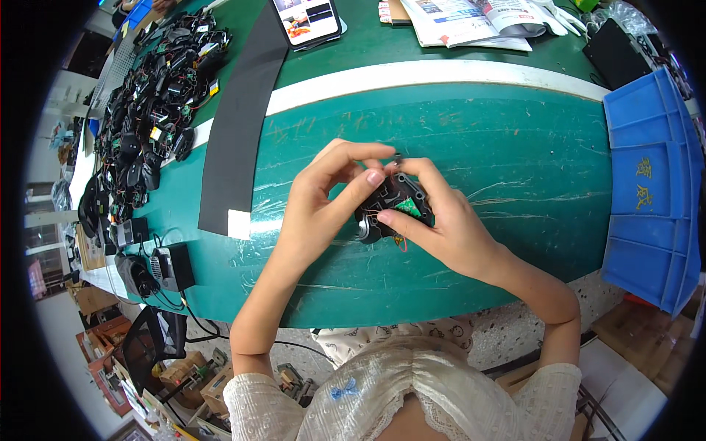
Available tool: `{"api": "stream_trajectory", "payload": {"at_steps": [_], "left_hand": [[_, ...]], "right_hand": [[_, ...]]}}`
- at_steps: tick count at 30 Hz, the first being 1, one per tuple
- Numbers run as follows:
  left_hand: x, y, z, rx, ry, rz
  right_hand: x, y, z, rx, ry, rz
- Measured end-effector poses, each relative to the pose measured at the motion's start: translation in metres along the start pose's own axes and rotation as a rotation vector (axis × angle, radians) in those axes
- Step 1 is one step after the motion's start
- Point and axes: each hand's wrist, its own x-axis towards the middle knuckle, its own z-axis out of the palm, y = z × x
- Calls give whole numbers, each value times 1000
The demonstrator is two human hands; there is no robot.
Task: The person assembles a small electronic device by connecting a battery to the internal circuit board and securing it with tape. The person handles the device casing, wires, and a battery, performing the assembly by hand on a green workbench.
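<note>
Between my hands, over the green tabletop, is a black plastic device housing [384, 197] with its inside exposed. A small green circuit board [409, 208] sits in it, and thin red wires trail from its lower side. My right hand [450, 219] grips the housing, thumb across the near face and fingers along the far side. My left hand [329, 192] is at the housing's left edge, its thumb tip touching or very close to it. The left index finger curves over the top near a small dark piece [398, 157]; whether the fingers pinch that piece is not clear.
A heap of black electronic units with wires [158, 110] covers the table's left side. A long black strip [239, 140] lies beside it. Farther back are a propped phone [307, 20] and papers [471, 22]. Blue bins [647, 184] stand at the right, a black charger-like box [173, 266] at lower left.
</note>
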Motion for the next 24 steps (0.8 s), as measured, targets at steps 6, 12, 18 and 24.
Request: {"api": "stream_trajectory", "payload": {"at_steps": [6, 12, 18, 24], "left_hand": [[0, 0, -3, 270, -27, 263], [-1, -1, 1, -52, 37, 101], [-1, 3, -4, -166, -4, 5], [-2, 9, -2, -42, 4, 4]], "right_hand": [[-1, -16, -5, 56, -215, 270], [1, -2, -2, 114, -39, 134], [2, -4, -4, 178, 10, 163], [2, -4, -4, 253, 1, 207]]}}
